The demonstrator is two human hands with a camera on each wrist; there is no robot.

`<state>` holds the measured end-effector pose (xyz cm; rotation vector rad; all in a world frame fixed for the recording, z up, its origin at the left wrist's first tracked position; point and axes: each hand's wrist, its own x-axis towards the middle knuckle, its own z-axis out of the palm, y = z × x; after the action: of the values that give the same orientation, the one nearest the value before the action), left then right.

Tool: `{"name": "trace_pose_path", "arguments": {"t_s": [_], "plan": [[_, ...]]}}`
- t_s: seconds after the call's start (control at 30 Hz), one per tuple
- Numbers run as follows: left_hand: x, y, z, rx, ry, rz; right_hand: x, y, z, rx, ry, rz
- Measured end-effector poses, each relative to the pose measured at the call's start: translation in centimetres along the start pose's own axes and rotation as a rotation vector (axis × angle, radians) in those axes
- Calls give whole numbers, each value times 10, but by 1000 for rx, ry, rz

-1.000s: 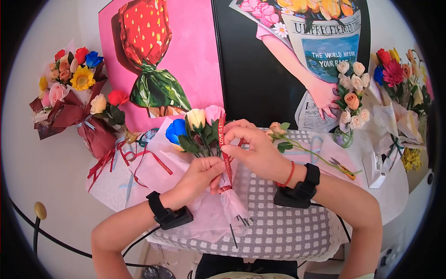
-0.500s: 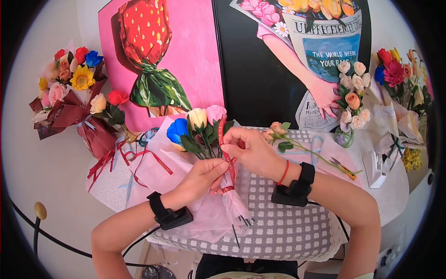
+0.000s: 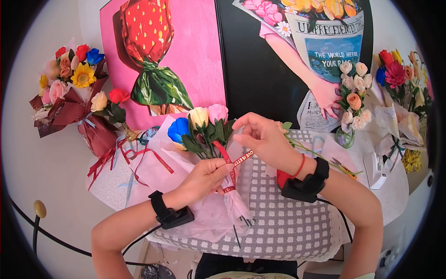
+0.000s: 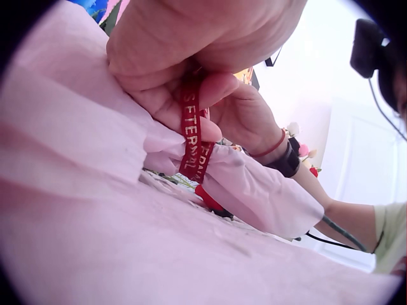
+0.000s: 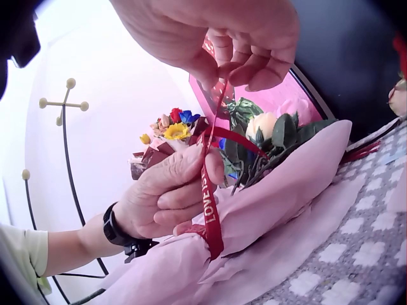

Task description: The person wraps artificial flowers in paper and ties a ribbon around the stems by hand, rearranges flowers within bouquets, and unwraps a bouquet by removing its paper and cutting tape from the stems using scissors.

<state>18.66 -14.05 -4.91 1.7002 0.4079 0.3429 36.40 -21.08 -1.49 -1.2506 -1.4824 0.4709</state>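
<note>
Item: red ribbon [image 3: 243,158], gilt lettering, looped round the pink wrapping [image 3: 231,201] at the neck of a small bouquet, above the stem ends [image 3: 238,237]. Lettering legible only in parts; the knot area lies largely behind fingers.

Item: left hand [image 3: 202,176], at the neck of the bouquet, thumb and fingers clamped together on the ribbon; the inner fingers are partly hidden in the head view.

Item: right hand [image 3: 267,142], raised beside the flowers, thumb and fingertips closed on the ribbon's upper length, as the right wrist view shows; the ribbon's end is not discernible.

Item: flower heads, three: blue rose [image 3: 178,131], cream rose [image 3: 198,118], pink rose [image 3: 218,113], with dark green leaves. Blue rose cut off in the left wrist view.

Item: red object [image 3: 282,178], beneath the right wrist, mostly covered; kind not determinable.

Item: loose green stem [image 3: 304,148], its bloom largely behind the right hand; scissors [image 3: 344,168] near its lower end.

Item: two paintings, pink-ground [image 3: 200,56] and black-ground [image 3: 251,69], both cropped at the top.
</note>
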Motion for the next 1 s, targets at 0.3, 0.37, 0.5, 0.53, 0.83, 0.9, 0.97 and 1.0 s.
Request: {"name": "trace_pose_path", "arguments": {"t_s": [0.3,0.37,0.5,0.53,0.83,0.9,0.97,1.0], "plan": [[-1,5,2,1,-22,-11,-8,12,-10,-19,46,-62],[-1,4,1,3,-24,-11,-13,8,-8,-84,141,-127],[-1,3,0,-13,-33,-5,-34,-13,-7,-438,-7,-74],[-1,2,0,-13,-34,0,-39,-13,-5,-555,-116,-62],[0,4,3,-8,7,-4,-55,13,23,-322,-372,249],[0,4,1,3,4,3,-55,17,29,-283,-362,297],[0,3,1,13,1,8,-54,17,31,-243,-352,345],[0,3,1,9,-3,20,-53,15,32,-255,-377,397]]}}
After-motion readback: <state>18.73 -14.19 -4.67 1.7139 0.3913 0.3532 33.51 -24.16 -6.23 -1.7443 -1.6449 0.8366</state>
